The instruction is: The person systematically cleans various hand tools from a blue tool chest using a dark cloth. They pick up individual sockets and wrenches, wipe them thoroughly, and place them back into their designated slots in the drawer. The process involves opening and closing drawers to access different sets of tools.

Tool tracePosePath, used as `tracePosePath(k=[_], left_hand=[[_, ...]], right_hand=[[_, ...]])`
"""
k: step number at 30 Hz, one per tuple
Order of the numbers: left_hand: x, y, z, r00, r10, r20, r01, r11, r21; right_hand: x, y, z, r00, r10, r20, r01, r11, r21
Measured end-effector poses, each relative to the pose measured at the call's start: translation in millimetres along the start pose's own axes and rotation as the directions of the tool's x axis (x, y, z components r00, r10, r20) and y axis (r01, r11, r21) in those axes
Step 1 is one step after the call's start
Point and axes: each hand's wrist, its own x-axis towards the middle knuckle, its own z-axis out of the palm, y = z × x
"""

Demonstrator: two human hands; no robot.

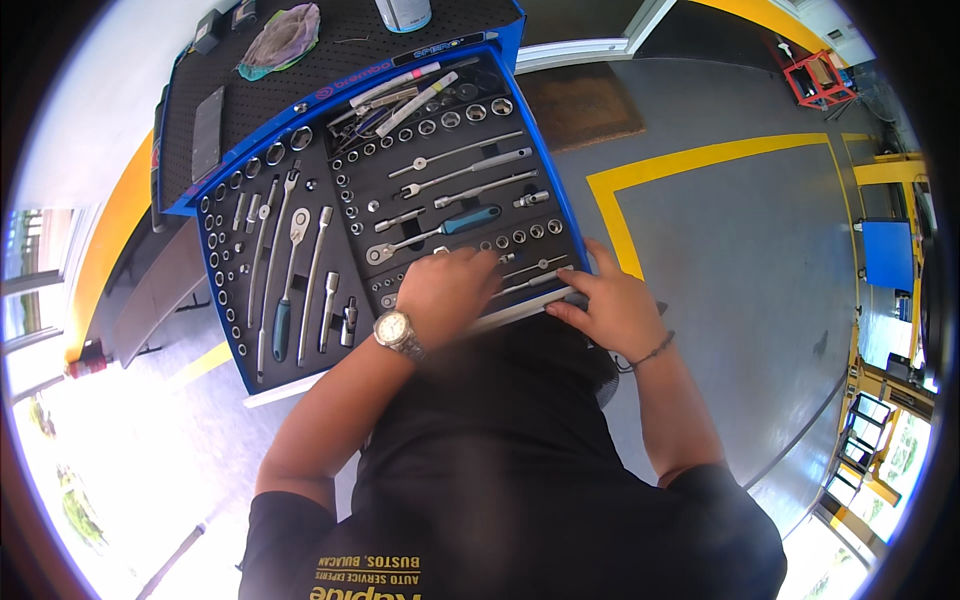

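Note:
A blue tool drawer is pulled out in front of me, its dark foam inserts filled with sockets, ratchets and extension bars. My left hand, a watch on its wrist, is bent over the small sockets in the near right part. Its fingers curl downward, and whatever they hold is hidden beneath them. My right hand grips the near right corner of the drawer, thumb on the front edge and fingers over the rim. Just beyond my left hand lies a ratchet with a blue handle. Another blue-handled ratchet is in the left insert.
On the black cabinet top are a crumpled cloth, a white can and a flat dark bar. Pens and markers fill the drawer's back compartment. A brown mat and a red cart stand off to the right.

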Motion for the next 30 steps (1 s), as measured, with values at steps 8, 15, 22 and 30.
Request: tracePosePath(k=[8, 15, 22, 30], left_hand=[[3, -4, 3, 0.994, 0.064, 0.094, -0.075, 0.989, 0.127], [-1, -2, 4, 0.988, 0.017, 0.152, -0.041, 0.987, 0.153], [7, 1, 3, 0.984, 0.113, 0.137, -0.131, 0.983, 0.129], [23, 6, 0, 0.966, 0.132, 0.223, -0.167, 0.975, 0.145]], right_hand=[[-1, 3, 3, 0.999, 0.025, -0.019, -0.025, 0.999, 0.031], [0, 3, 3, 1.0, 0.024, -0.003, -0.023, 0.999, 0.032], [-1, 4, 4, 1.0, -0.002, -0.02, 0.002, 0.999, 0.046], [0, 1, 1, 0.999, 0.034, 0.0, -0.034, 0.999, 0.009]])
